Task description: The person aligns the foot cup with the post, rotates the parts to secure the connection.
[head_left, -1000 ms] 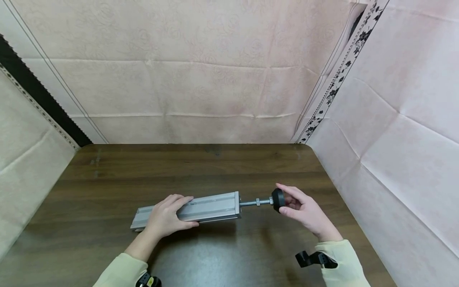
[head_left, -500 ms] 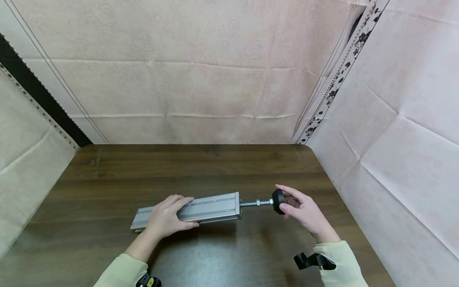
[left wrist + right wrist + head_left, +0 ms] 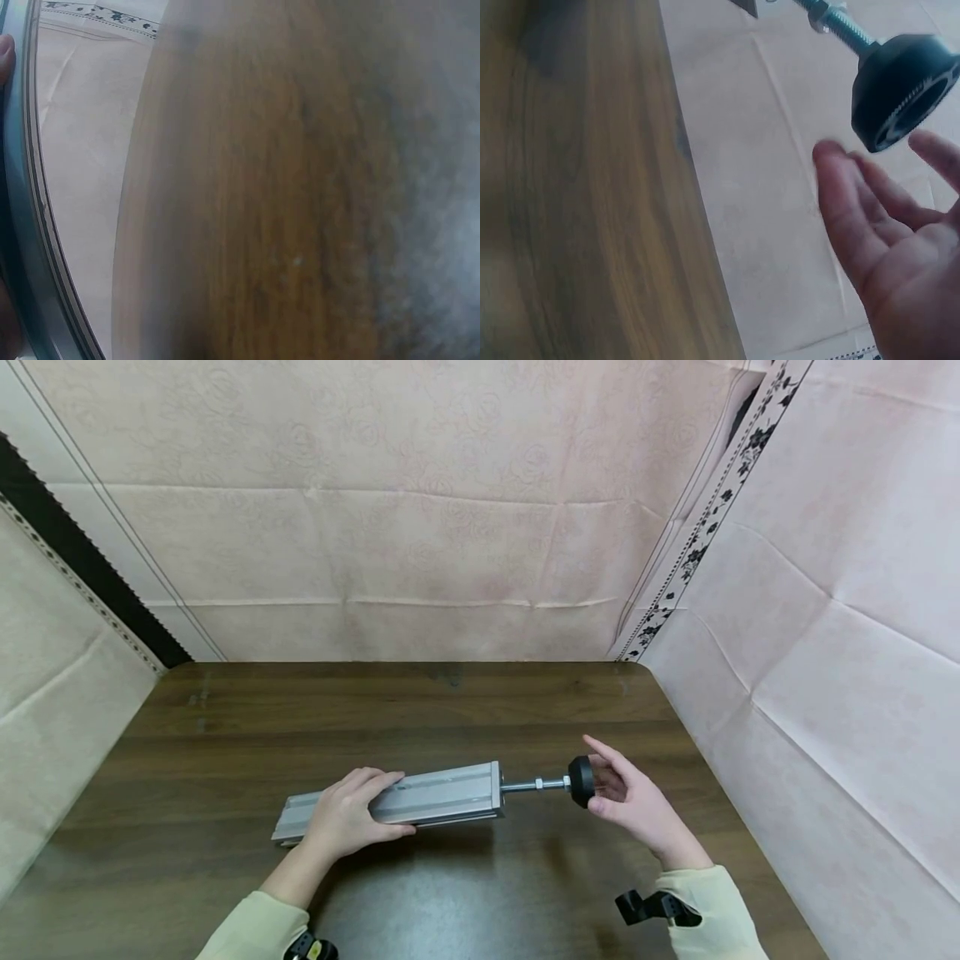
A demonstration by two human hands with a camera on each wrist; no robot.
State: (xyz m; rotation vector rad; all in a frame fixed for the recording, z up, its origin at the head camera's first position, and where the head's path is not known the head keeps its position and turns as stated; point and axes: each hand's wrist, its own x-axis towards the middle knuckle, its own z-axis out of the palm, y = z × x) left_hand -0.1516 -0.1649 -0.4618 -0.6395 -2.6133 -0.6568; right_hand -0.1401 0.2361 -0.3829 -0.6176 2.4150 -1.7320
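My left hand (image 3: pixel 348 814) grips a silver aluminium extrusion profile (image 3: pixel 450 793), thumb on the near side and fingers over the top. In the left wrist view the profile (image 3: pixel 37 225) runs along the left edge, with only bits of the fingers showing. From its right end sticks a threaded rod (image 3: pixel 517 786) with a hex nut (image 3: pixel 539 783) partway along. A black round levelling foot (image 3: pixel 581 782) caps the rod. Beside that foot is my right hand (image 3: pixel 637 802), index finger extended. The right wrist view shows its fingers (image 3: pixel 840 195) apart from the foot's ribbed underside.
The brown wood-grain table (image 3: pixel 412 710) lies under both hands. Pale patterned cloth (image 3: pixel 450 527) rises behind it, and more cloth (image 3: pixel 847 693) hangs at the right side. Black camera mounts are strapped at both wrists.
The right fingers, earlier around the black foot's rim, have spread off it, with the index finger lifting away. The left hand and the profile have stayed in place.
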